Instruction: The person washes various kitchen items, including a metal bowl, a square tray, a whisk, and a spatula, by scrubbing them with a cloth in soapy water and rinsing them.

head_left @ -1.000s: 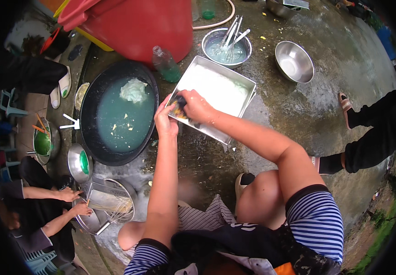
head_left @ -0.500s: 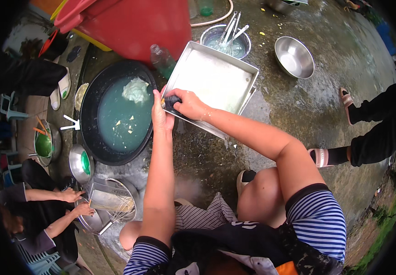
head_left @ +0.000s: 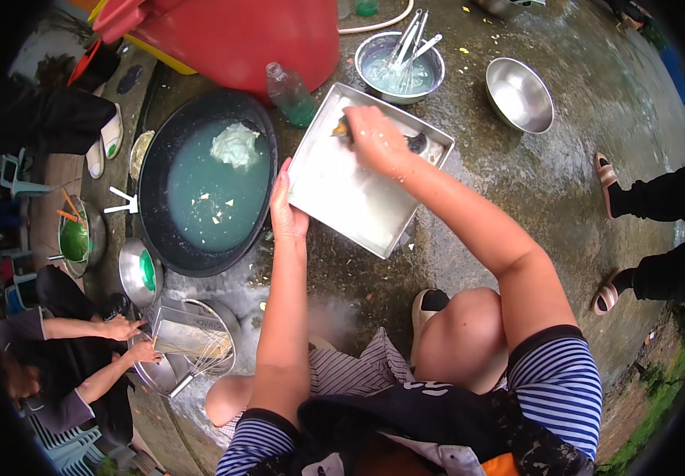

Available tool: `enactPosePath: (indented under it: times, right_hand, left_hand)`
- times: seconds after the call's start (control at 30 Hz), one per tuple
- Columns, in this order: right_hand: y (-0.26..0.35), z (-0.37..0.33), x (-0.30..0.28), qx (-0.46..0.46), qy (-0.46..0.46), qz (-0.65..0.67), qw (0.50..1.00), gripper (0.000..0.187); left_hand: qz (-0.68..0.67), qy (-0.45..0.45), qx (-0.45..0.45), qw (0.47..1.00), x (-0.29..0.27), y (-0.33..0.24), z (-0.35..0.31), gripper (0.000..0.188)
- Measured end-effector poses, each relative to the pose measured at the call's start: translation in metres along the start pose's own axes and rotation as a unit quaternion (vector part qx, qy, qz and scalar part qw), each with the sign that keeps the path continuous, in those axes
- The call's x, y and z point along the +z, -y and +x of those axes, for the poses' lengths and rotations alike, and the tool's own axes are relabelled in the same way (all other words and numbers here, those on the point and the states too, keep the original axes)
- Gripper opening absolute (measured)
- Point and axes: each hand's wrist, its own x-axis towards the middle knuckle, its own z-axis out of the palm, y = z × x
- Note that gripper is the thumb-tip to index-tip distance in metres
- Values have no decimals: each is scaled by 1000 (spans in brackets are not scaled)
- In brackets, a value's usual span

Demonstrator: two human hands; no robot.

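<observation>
A shallow rectangular metal pan [head_left: 350,210] is tilted in front of me, its inside wet and pale with suds. My left hand [head_left: 288,216] grips its left side, fingers partly hidden beneath the rim. Inside the pan, my right hand [head_left: 380,144] is closed on a dark scrubbing cloth [head_left: 417,143], which shows on both sides of the hand with a yellowish bit at its left end. The cloth presses near the far wall. Left of the pan stands a black basin [head_left: 150,210] of cloudy blue-green water, with a pale wet cloth [head_left: 234,146] and food scraps in it.
A green-tinted bottle [head_left: 292,99], a red tub [head_left: 231,40] and a bowl of whisks [head_left: 400,95] stand beyond the pan. A steel bowl [head_left: 519,97] sits to the right. At lower left, another person's hands [head_left: 132,339] hold a pan over a metal bowl. Someone's legs [head_left: 660,230] stand at right.
My right hand has moved with the scrubbing cloth from the pan's near left corner to its far side. The pan has turned slightly and come a little nearer.
</observation>
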Motion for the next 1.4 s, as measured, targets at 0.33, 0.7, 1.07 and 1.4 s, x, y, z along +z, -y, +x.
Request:
enactPosePath:
  times: [0.33, 0.7, 1.07, 1.4]
  right_hand:
    - [64, -17, 27, -31, 255, 154, 954, 23]
    - [3, 0, 3, -30, -53, 48, 997, 27]
    - [3, -46, 6, -318, 178, 1, 931, 13]
    - [28, -34, 17, -263, 110, 37, 958, 12]
  left_hand:
    - [-46, -69, 44, 996, 9, 1, 13, 38]
    - [-36, -106, 66, 992, 30, -15, 23, 35]
    - [-19, -108, 67, 992, 20, -29, 21, 24]
    - [60, -160, 51, 984, 24, -17, 41, 23]
